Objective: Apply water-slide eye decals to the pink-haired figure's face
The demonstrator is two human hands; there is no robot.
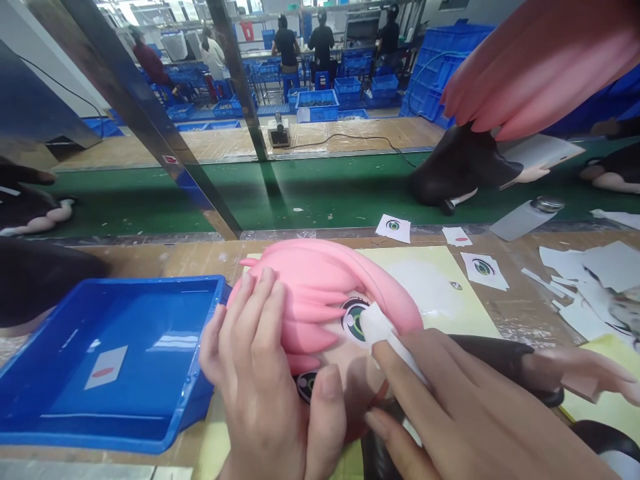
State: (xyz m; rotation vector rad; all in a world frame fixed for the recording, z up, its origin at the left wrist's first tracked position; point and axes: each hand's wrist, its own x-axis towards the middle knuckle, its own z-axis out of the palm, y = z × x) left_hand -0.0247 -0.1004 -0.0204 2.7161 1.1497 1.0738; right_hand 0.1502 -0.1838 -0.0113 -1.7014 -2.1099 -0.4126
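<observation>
A large doll with pink moulded hair lies in front of me on yellow paper. My left hand is wrapped round its head, fingers on the hair and thumb by the face. Between the fingers of my right hand is a folded white cloth or tissue, pressed at the edge of the green eye decal. The other eye is partly hidden behind my left hand. A doll arm in a dark sleeve stretches out to the right.
On the left stands a blue tray holding water and a decal sheet. Eye decals, a bottle and paper scraps lie to the right. Beyond, a green belt carries more dolls; several people sit far back.
</observation>
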